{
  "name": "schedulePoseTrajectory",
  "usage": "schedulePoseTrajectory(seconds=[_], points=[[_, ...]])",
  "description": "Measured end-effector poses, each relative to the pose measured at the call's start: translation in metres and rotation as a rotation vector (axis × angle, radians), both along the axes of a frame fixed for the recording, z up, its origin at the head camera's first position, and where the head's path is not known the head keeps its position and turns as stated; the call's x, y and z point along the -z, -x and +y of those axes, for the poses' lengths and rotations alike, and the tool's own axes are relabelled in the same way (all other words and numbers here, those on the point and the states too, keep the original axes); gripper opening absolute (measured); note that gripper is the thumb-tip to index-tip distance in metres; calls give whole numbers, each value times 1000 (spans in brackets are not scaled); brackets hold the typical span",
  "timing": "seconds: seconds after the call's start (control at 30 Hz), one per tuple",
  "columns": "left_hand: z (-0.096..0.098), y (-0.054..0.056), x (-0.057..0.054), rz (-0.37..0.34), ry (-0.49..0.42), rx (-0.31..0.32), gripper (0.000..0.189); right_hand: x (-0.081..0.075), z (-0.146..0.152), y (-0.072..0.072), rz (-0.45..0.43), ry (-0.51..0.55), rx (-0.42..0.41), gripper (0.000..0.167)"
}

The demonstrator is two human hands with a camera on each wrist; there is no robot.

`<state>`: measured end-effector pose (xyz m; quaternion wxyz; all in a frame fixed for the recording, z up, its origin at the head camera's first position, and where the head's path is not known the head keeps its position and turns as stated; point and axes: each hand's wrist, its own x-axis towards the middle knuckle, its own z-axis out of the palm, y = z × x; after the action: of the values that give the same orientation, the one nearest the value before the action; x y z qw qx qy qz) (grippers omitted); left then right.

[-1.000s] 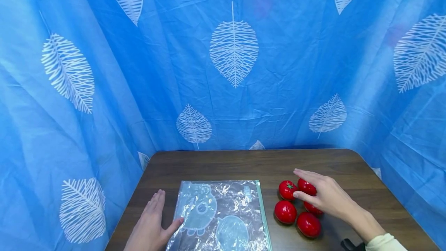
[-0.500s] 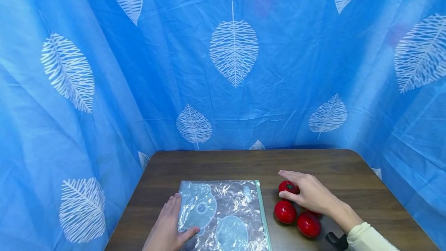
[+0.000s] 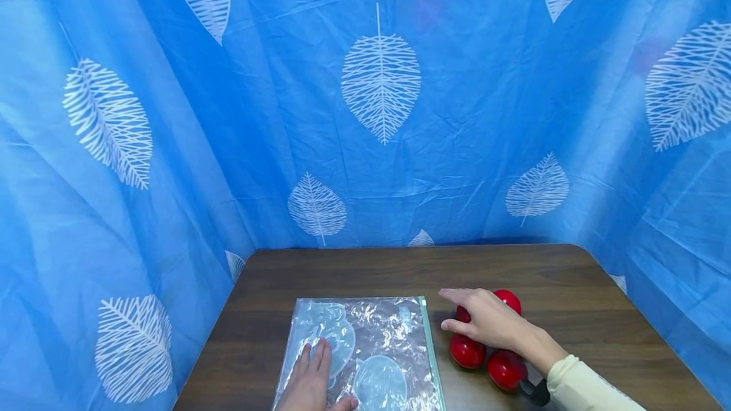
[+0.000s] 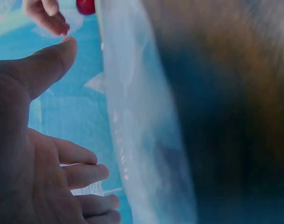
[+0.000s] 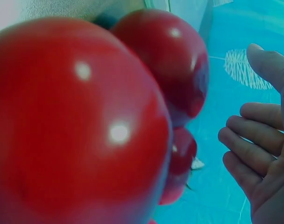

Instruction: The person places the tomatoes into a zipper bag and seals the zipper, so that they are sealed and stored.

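A clear zip bag (image 3: 377,328) printed with pale blue shapes lies flat on the brown table, its green zip edge to the right. My left hand (image 3: 311,376) is over the bag's lower left, fingers extended and thumb spread; the left wrist view shows its palm side above the bag. On the right, several shiny red tomatoes (image 3: 468,352) sit clustered. My right hand (image 3: 485,317) is over them, fingers extended leftward, partly covering the far ones. In the right wrist view a large tomato (image 5: 72,126) fills the left, apart from the fingers. Neither hand holds anything.
The brown tabletop (image 3: 354,271) ends at a blue curtain (image 3: 257,113) with white leaf prints, which surrounds the back and both sides. A black strap (image 3: 535,392) shows by the right wrist, below a pale sleeve (image 3: 588,385).
My left hand has moved right, from beside the bag to over it. My right hand has shifted left across the tomatoes, uncovering the far right one. Bag and tomatoes stay in place.
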<state>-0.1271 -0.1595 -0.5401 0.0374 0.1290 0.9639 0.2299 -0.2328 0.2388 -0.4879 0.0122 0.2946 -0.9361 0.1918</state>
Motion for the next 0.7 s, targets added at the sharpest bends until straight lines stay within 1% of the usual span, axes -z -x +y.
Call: schedulePoseTrajectory(seconds=[0.07,0.13,0.23,0.3,0.4,0.5,0.63,0.7], points=[[3,-1,11,22,35,2,115,3,-3,2,-16,-4,-13,70],[4,-1,22,67,80,2,115,6,-5,4,-26,-9,-23,68],[6,-1,35,112,130,-8,113,10,-8,7,-33,-18,-35,66],[6,-1,42,125,150,-25,112,11,-9,8,-38,-23,-42,65],[7,0,48,123,174,-55,108,11,-10,10,-46,-23,-45,63],[6,2,52,105,174,-78,104,11,-13,13,-54,-15,-49,62],[2,4,55,69,163,-89,104,12,-19,17,-72,-13,-64,61],[1,4,59,79,166,-94,102,14,-22,18,-87,-13,-72,59]])
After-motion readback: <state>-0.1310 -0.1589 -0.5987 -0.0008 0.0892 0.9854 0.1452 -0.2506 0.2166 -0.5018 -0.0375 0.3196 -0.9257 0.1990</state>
